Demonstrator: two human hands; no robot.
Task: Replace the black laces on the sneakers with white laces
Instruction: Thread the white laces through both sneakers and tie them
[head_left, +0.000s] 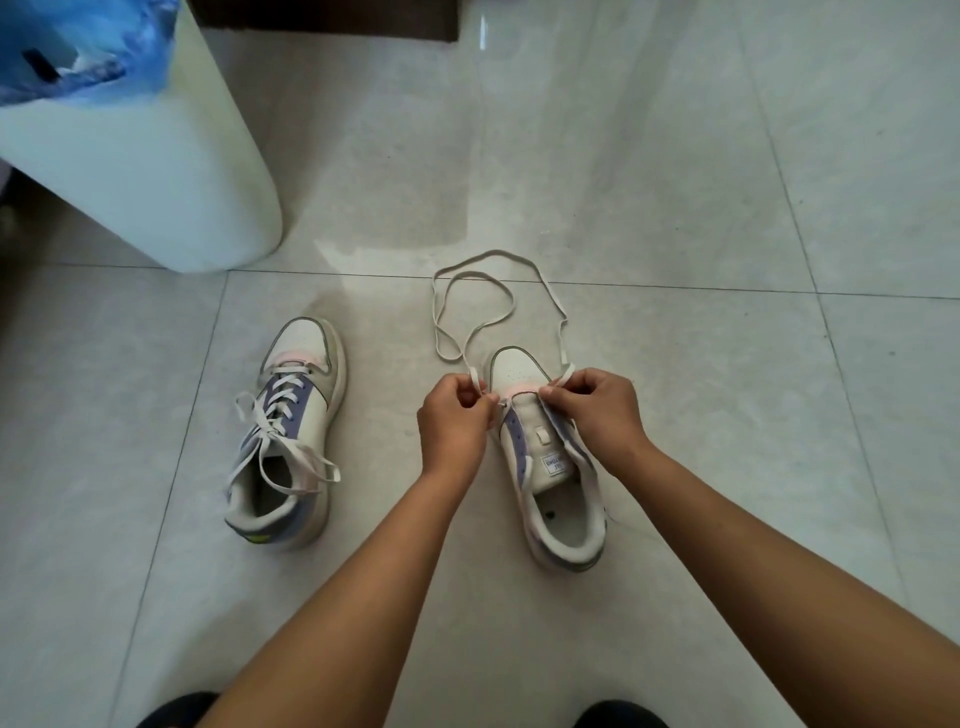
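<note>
Two white and purple sneakers stand on the tiled floor, toes pointing away from me. The left sneaker (291, 436) is laced with a white lace and its ends hang loose. The right sneaker (545, 467) has an open tongue with no lacing over it. A long white lace (483, 306) lies in loops on the floor beyond its toe. My left hand (454, 421) pinches one end of this lace at the sneaker's front left eyelet. At the front right eyelet, my right hand (597, 410) pinches the other end. No black lace is in view.
A white cylindrical bin (156, 171) with a blue plastic bag (78, 47) over its rim stands at the upper left. A dark mat edge (327, 21) lies at the top. My dark-clad knees (176, 712) show at the bottom edge.
</note>
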